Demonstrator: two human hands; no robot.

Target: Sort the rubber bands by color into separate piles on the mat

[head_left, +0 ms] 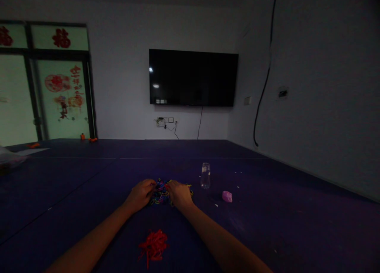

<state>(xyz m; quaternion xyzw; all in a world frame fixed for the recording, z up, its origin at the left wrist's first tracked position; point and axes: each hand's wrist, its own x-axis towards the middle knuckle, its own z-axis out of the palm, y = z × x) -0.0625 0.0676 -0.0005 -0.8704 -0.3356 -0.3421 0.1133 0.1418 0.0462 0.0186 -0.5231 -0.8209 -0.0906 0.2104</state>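
Note:
A loose pile of multicoloured rubber bands (pixel 162 198), mostly blue, purple and yellow, lies on the dark blue table between my two hands. My left hand (pixel 141 194) touches the pile's left side, its fingers bent inward and closed over the edge. From the right, my right hand (pixel 180 194) reaches over the pile with fingers bent down and closed; a bit of red shows by its fingertips. What either hand pinches is too small and dark to make out. Closer to me, between my forearms, sits a separate heap of red bands (pixel 154 245).
Right of the pile stands a clear bottle (pixel 205 177), with a crumpled pink lump (pixel 227 196) beyond it. Small white scraps dot the table (pixel 282 221). Orange objects (pixel 93 139) lie at the far left edge, and a pale plastic bag (pixel 10 157) at the left. A wall borders the right side.

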